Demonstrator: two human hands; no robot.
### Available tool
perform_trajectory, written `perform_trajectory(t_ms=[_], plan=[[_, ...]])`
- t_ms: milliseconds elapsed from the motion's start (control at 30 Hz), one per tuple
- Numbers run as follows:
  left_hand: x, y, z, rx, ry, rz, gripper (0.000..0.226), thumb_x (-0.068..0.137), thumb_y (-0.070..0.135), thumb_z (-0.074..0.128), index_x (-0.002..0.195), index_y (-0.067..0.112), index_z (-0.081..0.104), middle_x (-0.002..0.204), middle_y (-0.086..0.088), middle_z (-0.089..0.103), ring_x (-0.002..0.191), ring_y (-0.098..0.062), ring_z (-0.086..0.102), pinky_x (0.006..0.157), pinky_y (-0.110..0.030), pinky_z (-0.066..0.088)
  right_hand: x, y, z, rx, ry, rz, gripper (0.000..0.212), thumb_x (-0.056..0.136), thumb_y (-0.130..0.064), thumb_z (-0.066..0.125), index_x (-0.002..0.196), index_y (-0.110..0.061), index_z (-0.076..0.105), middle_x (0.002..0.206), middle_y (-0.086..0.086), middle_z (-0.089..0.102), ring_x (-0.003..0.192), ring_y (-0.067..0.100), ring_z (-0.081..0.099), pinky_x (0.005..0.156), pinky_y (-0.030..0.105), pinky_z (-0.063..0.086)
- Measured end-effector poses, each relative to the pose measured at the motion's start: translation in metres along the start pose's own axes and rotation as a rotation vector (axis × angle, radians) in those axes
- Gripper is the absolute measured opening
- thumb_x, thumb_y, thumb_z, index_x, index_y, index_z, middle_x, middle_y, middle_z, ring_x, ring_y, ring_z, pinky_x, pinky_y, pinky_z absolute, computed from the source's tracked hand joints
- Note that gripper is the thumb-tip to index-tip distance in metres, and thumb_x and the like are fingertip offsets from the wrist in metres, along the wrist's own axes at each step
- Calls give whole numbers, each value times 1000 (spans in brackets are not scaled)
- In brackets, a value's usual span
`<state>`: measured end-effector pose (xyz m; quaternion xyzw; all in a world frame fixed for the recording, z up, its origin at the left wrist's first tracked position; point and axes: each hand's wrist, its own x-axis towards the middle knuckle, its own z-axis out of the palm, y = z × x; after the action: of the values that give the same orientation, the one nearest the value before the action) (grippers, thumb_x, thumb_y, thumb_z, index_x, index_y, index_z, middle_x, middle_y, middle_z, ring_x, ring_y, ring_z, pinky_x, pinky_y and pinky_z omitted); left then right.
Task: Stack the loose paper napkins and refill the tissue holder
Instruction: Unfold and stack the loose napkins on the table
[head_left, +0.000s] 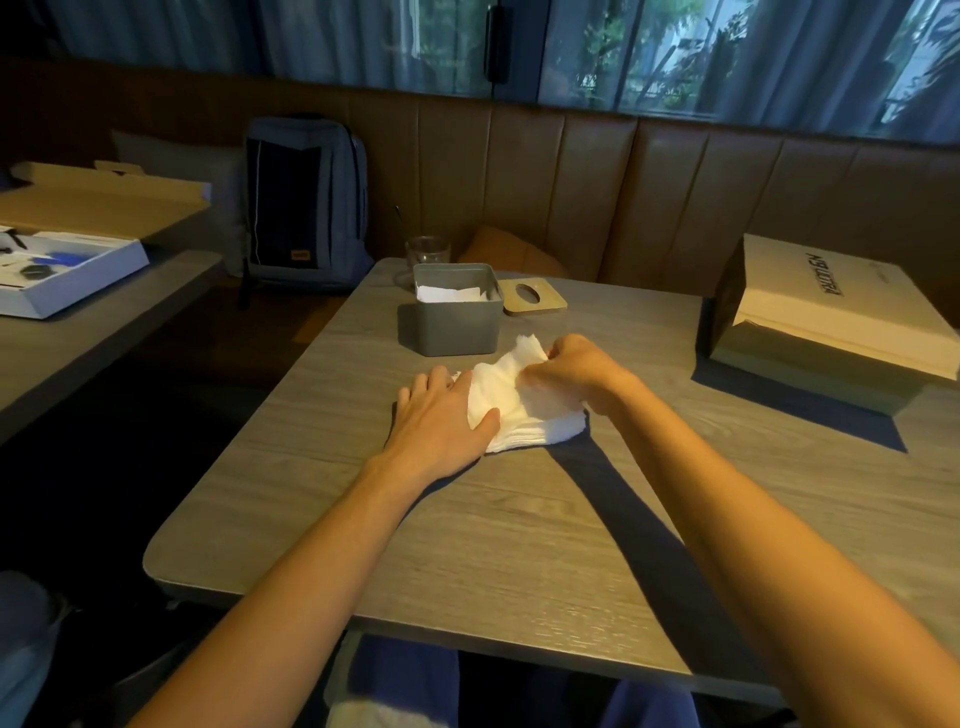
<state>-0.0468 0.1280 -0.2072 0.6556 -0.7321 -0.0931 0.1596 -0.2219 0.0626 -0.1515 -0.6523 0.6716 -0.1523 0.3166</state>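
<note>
At the centre of the wooden counter (519, 519) lies a white napkin stack (519, 415), the left hand (441, 415) pressing flat on it, the right hand (566, 371) pinching its top napkin, with the open grey tissue holder (449, 322) at twelve o'clock.

You face a grey wood-grain table (467, 519). On it your white napkins (511, 410) lie before the grey tissue holder (449, 325), white paper inside; its tan lid (532, 296) sits beside it. Right of the holder lies a beige bag (831, 306) with black lettering.
</note>
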Motion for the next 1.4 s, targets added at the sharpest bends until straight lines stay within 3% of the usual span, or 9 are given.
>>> perform_trajectory(t_ms=[100, 167, 267, 367, 500, 633, 767, 900, 1400], plan=[[7, -5, -2, -330, 2, -90, 88, 95, 53, 58, 161, 28, 6, 158, -8, 32, 143, -30, 34, 114, -49, 34, -4, 8, -9, 278, -69, -64, 32, 88, -25, 73, 110, -23, 50, 99, 0, 58, 85, 17, 62, 66, 26, 56], [11, -3, -9, -785, 4, -193, 97, 90, 52, 68, 160, 34, 2, 160, -3, 35, 138, -27, 46, 103, -44, 50, -6, 15, -14, 428, -30, -142, 45, 88, -26, 73, 124, -29, 45, 112, 0, 58, 94, 20, 66, 69, 30, 61], [20, 15, -25, -1261, -81, -249, 69, 91, 39, 72, 150, 22, 39, 137, 3, 62, 107, -14, 68, 66, -21, 58, -9, 23, -21, 460, 100, -304, 47, 89, -31, 72, 131, -30, 51, 113, -8, 62, 95, 16, 66, 67, 24, 59], [39, 40, -30, -1277, -14, -145, 35, 96, 34, 67, 129, 25, 58, 120, 4, 71, 111, -17, 69, 77, -27, 59, -11, 34, -29, 567, 154, -380, 40, 92, -30, 68, 130, -24, 57, 116, -8, 67, 102, 15, 69, 78, 31, 62], [63, 71, -20, -1190, 168, -93, 40, 99, 40, 60, 136, 31, 48, 129, 2, 63, 116, -19, 64, 93, -41, 58, -8, 50, -33, 677, 260, -371, 46, 94, -31, 65, 136, -26, 46, 126, -6, 61, 108, 12, 65, 87, 36, 60], [72, 88, 8, -1132, 196, -50, 44, 99, 47, 56, 139, 33, 42, 126, 4, 60, 111, -16, 63, 90, -37, 59, -3, 67, -25, 724, 311, -410, 43, 96, -39, 62, 134, -28, 45, 127, -2, 61, 114, 14, 63, 93, 44, 57], [70, 87, 19, -1131, 154, -7, 63, 90, 37, 73, 143, 28, 40, 122, 12, 56, 102, -2, 59, 73, -12, 50, -2, 76, -18, 709, 305, -412, 41, 95, -39, 62, 133, -26, 54, 121, -6, 67, 109, 9, 66, 91, 38, 58], [71, 76, 20, -1165, 154, 14, 69, 83, 36, 79, 141, 30, 43, 126, 11, 58, 110, -8, 60, 80, -19, 55, -3, 80, -20, 655, 280, -452, 48, 89, -38, 69, 132, -30, 52, 121, -11, 65, 105, 2, 65, 80, 23, 58], [72, 71, 18, -1292, 26, -39, 44, 86, 24, 78, 124, 27, 55, 112, 7, 67, 103, -13, 67, 71, -22, 60, -8, 85, -27, 463, 273, -486, 41, 92, -40, 65, 130, -25, 58, 115, -12, 67, 102, 2, 64, 79, 21, 57]])
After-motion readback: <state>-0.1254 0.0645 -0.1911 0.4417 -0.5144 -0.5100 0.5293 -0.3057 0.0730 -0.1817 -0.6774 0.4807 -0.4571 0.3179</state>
